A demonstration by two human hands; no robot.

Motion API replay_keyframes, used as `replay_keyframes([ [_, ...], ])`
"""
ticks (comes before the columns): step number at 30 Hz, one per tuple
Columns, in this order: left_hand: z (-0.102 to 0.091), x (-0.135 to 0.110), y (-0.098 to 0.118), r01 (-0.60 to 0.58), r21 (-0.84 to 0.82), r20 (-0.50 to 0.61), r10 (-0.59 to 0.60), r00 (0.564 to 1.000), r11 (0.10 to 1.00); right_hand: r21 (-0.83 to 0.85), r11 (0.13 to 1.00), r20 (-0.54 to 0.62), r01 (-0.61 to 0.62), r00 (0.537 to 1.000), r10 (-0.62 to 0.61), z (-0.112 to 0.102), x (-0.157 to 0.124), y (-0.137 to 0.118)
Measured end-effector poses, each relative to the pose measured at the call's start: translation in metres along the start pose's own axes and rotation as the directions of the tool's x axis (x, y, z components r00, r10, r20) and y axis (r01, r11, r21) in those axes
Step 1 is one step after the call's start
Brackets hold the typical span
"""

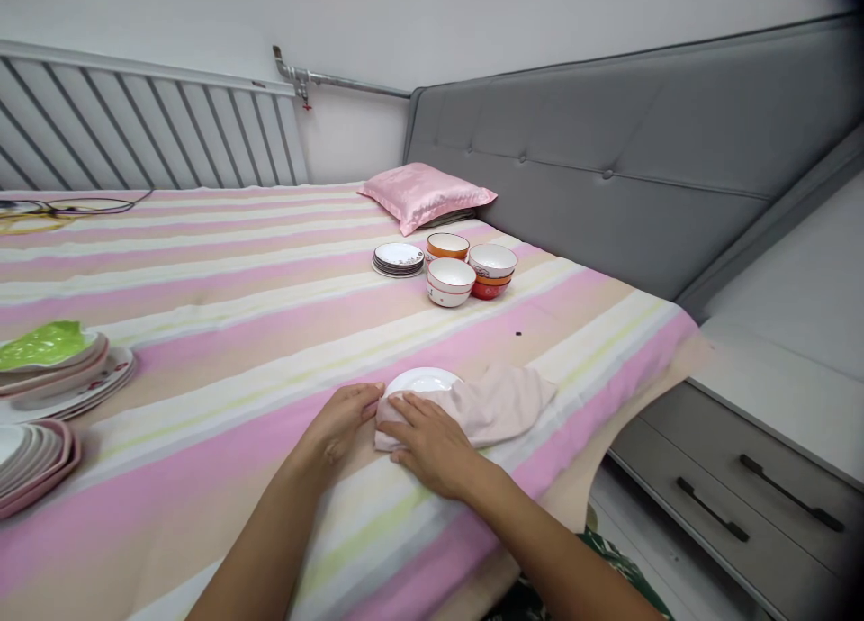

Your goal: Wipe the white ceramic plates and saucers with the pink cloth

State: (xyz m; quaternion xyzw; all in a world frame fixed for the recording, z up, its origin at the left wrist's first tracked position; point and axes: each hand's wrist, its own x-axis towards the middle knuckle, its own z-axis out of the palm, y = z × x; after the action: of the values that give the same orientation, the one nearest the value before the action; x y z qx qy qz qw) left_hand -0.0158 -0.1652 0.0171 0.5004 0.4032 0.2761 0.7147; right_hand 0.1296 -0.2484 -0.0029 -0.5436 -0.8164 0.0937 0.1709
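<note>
A white plate [422, 381] lies on the striped bedspread in front of me, its near part covered by a pale pink cloth [506, 405]. At the plate's left edge is my left hand [341, 418], its fingers closed on the rim beside the cloth's corner. My right hand [436, 445] rests over the cloth from the near side, fingers across the top and thumb lower down, holding it against the plate. The cloth's loose end trails to the right in folds. The plate's lower half is hidden under cloth and hand.
Beyond are stacked bowls [451, 279] and small plates [398, 257]. More dishes [87, 382] with a green leaf-shaped one on top, and pink-edged dishes [40, 468], stand left. A pink pillow [428, 195] lies by the grey headboard [607, 135]. A drawer cabinet [735, 468] stands right.
</note>
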Motion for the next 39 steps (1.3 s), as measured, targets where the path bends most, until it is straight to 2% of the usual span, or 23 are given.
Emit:
replay_keyframes([
  [2,0.002,-0.001,0.0,0.005,-0.01,-0.037,-0.005,0.999,1.0,0.014,1.0,0.001,-0.002,1.0,0.002,-0.001,0.0,0.001],
  [7,0.001,-0.002,0.003,0.055,0.028,-0.033,-0.054,0.998,0.998,0.042,0.999,0.02,0.014,1.0,-0.015,-0.004,-0.001,0.003],
  [11,-0.004,0.001,0.004,0.078,-0.062,-0.053,-0.081,0.995,0.995,0.044,0.999,0.031,0.018,0.999,-0.019,-0.004,-0.003,0.002],
  [15,-0.006,0.006,0.002,0.146,-0.201,-0.093,-0.168,0.981,0.969,0.036,0.999,0.013,-0.004,1.0,0.004,-0.006,-0.003,0.0],
  [18,-0.005,0.01,-0.001,0.187,-0.306,-0.017,-0.201,0.979,0.933,0.05,0.999,-0.005,-0.014,1.0,0.014,-0.01,-0.002,-0.001],
  [21,0.0,0.013,-0.007,0.211,-0.327,0.087,-0.193,0.977,0.921,0.073,0.997,-0.011,-0.023,1.0,0.024,-0.016,-0.003,-0.001],
  [26,0.013,0.012,-0.015,0.239,-0.412,0.111,-0.213,0.971,0.879,0.069,0.997,-0.046,-0.041,0.998,0.044,-0.015,-0.002,0.001],
  [29,0.027,0.008,-0.018,0.157,-0.461,0.071,-0.14,0.988,0.873,0.063,0.996,-0.116,-0.07,0.99,0.077,-0.012,0.002,0.002],
  [33,0.046,0.001,-0.018,-0.003,-0.487,0.09,0.054,0.995,0.874,0.062,0.991,-0.228,-0.115,0.966,0.126,-0.014,0.007,0.004],
  [39,0.057,-0.007,-0.028,-0.217,-0.301,0.14,0.268,0.953,0.929,0.118,0.98,-0.318,-0.159,0.929,0.189,-0.026,0.01,0.009],
])
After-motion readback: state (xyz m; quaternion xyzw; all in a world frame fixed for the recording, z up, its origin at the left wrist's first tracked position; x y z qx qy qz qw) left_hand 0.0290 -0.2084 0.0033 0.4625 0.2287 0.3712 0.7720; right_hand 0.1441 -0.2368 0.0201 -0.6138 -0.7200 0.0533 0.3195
